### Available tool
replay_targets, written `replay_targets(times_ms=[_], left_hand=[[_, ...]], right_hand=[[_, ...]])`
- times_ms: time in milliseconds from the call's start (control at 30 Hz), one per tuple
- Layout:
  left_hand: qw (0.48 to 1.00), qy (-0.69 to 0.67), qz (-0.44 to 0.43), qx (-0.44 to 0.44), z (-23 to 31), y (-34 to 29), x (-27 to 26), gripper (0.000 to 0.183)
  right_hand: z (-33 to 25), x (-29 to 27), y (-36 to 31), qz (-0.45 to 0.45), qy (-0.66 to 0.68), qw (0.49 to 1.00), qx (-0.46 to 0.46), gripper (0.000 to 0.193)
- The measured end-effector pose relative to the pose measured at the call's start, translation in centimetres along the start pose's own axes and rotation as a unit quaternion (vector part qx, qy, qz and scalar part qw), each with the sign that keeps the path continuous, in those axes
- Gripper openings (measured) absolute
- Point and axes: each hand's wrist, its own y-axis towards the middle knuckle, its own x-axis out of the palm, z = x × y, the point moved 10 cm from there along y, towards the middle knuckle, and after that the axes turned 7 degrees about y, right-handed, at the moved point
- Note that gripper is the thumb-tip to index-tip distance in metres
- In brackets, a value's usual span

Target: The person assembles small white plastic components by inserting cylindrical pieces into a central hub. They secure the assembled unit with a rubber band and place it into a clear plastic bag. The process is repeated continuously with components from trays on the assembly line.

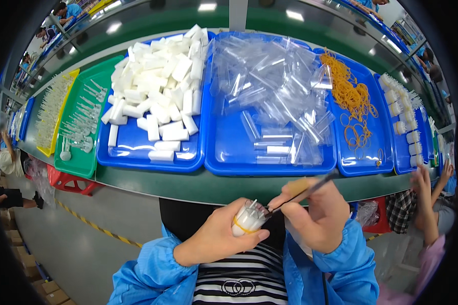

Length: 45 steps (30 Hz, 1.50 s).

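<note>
My left hand [213, 236] is wrapped round a small white and clear bundle [248, 219], held upright in front of my body with an orange-yellow rubber band [241, 226] around it. Clear plastic and a thin white piece stand up at its top. In my right hand [323, 216] is a slim dark tool [311, 189], pinched between thumb and fingers. Its dark tip meets the bundle's upper edge. Motion blur hides the tool's exact kind. A tan covering [296, 186] shows on a right finger.
Along the green bench [188, 189] stand blue trays with white foam blocks [163, 76], clear plastic sleeves [275, 91], rubber bands [348, 86] and banded white bundles [407, 122]. Thin clear parts [84, 119] lie in a green tray at left. A co-worker's hand [425, 188] is at far right.
</note>
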Motion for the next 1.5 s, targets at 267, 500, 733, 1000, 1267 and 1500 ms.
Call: replay_targets(times_ms=[267, 500, 733, 1000, 1267, 1500], left_hand=[[0.986, -0.143, -0.054, -0.074, -0.9, -0.8, 1.2, 0.034], [0.987, -0.156, -0.039, 0.012, 1.4, -2.0, 1.0, 0.042], [0.988, -0.147, -0.024, 0.041, 2.7, -1.8, 0.1, 0.063], [0.99, -0.134, -0.031, 0.019, 2.1, -0.4, -0.6, 0.055], [0.982, -0.185, -0.024, -0.018, 2.8, -0.5, -3.0, 0.05], [0.953, -0.3, 0.002, 0.029, 3.9, -0.7, -6.1, 0.066]], right_hand=[[-0.4, 1.4, -0.1, -0.105, -0.09, 0.99, -0.031, 0.021], [-1.8, -0.7, -0.5, 0.057, 0.023, 0.998, -0.026, 0.02], [-1.8, -1.2, -0.1, 0.069, 0.159, 0.985, 0.007, 0.028], [-1.9, -1.3, 1.3, 0.044, 0.114, 0.992, 0.005, 0.03], [-3.6, -3.4, 3.5, 0.114, -0.063, 0.991, -0.022, 0.024], [-1.3, 2.2, 2.7, -0.156, -0.456, 0.867, -0.128, 0.025]])
